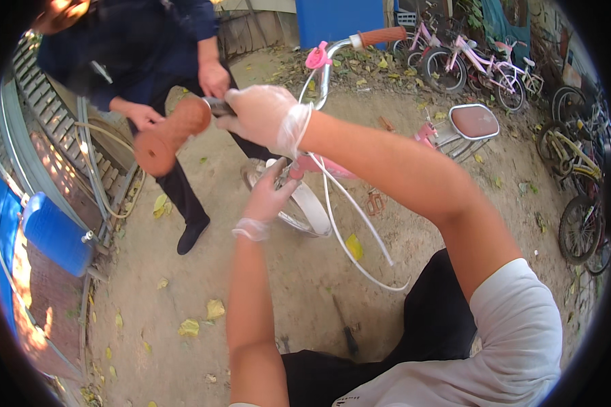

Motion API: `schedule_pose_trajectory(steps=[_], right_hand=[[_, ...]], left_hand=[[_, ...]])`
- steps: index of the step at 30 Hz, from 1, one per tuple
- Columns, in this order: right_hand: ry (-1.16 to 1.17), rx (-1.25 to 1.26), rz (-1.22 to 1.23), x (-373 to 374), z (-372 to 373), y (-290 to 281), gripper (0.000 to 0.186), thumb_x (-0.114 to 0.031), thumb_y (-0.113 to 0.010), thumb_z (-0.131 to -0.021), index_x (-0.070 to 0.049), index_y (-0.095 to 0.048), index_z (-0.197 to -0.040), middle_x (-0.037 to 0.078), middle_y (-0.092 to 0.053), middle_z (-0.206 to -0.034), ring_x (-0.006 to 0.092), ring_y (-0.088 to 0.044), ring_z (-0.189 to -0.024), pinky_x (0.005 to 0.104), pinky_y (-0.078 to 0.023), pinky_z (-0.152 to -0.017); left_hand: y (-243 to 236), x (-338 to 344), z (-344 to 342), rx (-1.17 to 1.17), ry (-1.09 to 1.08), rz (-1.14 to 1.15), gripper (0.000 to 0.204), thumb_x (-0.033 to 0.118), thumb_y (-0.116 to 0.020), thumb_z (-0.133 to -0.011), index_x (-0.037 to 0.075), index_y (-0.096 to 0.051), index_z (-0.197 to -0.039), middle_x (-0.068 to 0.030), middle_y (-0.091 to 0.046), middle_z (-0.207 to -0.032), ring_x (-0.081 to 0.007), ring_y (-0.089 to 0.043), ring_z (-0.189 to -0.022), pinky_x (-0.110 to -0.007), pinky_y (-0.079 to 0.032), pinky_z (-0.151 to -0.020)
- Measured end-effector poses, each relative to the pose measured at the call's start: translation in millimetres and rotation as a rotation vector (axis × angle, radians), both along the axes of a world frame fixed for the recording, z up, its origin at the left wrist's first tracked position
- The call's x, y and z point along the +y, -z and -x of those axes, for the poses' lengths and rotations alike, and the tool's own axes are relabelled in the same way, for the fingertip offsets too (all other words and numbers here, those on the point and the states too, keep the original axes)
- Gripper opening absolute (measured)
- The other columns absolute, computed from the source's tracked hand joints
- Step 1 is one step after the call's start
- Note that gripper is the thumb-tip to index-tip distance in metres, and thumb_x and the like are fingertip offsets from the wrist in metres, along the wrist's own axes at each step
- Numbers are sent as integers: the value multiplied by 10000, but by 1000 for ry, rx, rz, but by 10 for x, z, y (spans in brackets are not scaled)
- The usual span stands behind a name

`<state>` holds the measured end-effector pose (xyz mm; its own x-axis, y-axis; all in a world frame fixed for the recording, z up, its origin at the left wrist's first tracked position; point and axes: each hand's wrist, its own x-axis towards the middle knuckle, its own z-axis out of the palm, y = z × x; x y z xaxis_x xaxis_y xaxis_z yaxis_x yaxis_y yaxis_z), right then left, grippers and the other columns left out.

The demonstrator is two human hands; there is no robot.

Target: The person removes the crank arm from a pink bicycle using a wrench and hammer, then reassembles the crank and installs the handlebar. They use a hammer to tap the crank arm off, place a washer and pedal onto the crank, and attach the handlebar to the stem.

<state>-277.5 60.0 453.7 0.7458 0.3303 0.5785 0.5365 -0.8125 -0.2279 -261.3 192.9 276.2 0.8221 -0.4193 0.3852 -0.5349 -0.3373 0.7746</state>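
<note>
A small pink bicycle (pixel 414 136) stands in front of me, with a brown saddle (pixel 474 121) and brown handlebar grips. My right hand (pixel 261 114), in a thin clear glove, is closed around the handlebar just beside the near brown grip (pixel 170 136). My left hand (pixel 270 197), also gloved, reaches down to the pink frame tube above the white front mudguard (pixel 312 207) and touches it. White cables (pixel 360 224) hang loose from the handlebar toward the ground. The far grip (pixel 381 35) points up and away.
A person in dark clothes (pixel 149 61) stands close on the far side of the handlebar, hands near it. Several parked bicycles (pixel 482 68) line the back and right edge. A blue barrel (pixel 54 234) and hoses lie at left. A dark tool (pixel 349 336) lies on the dirt.
</note>
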Motion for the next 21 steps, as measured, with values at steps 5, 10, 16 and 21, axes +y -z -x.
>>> schedule_pose_trajectory(steps=[5, 10, 16, 21], right_hand=[[12, 42, -16, -91, -192, -67, 488, -489, -578, -913, -12, -655, -981, 202, -686, -868, 386, -665, -904, 481, -504, -812], [-81, -50, -464, -813, 116, 220, 388, -352, -584, -922, 22, -686, -936, 208, -680, -817, 326, -679, -759, 407, -528, -717], [-51, 507, -507, -1346, 11, 1309, 413, -294, -600, -916, 38, -643, -1158, 203, -695, -1014, 283, -675, -929, 373, -510, -850], [-372, 610, -286, -1383, -300, 1609, 567, -337, -601, -918, 45, -524, -1331, 247, -656, -1135, 331, -637, -1057, 372, -477, -957]], left_hand=[[104, -352, -59, 106, -41, 99, 693, 198, -721, -838, -74, -420, -1399, -244, -573, -1294, -290, -551, -1238, -351, -421, -1028], [76, -474, -179, 63, 48, 314, 703, 189, -772, -830, -47, -440, -1403, -162, -604, -1274, -230, -585, -1175, -334, -448, -1017], [-164, -579, -198, 112, 126, 297, 672, 204, -757, -826, -17, -471, -1392, -81, -620, -1078, -110, -608, -801, -261, -518, -664], [-406, -600, -229, 322, 237, 164, 668, 257, -787, -791, -28, -490, -1317, -64, -614, -976, -137, -630, -807, -283, -532, -678]])
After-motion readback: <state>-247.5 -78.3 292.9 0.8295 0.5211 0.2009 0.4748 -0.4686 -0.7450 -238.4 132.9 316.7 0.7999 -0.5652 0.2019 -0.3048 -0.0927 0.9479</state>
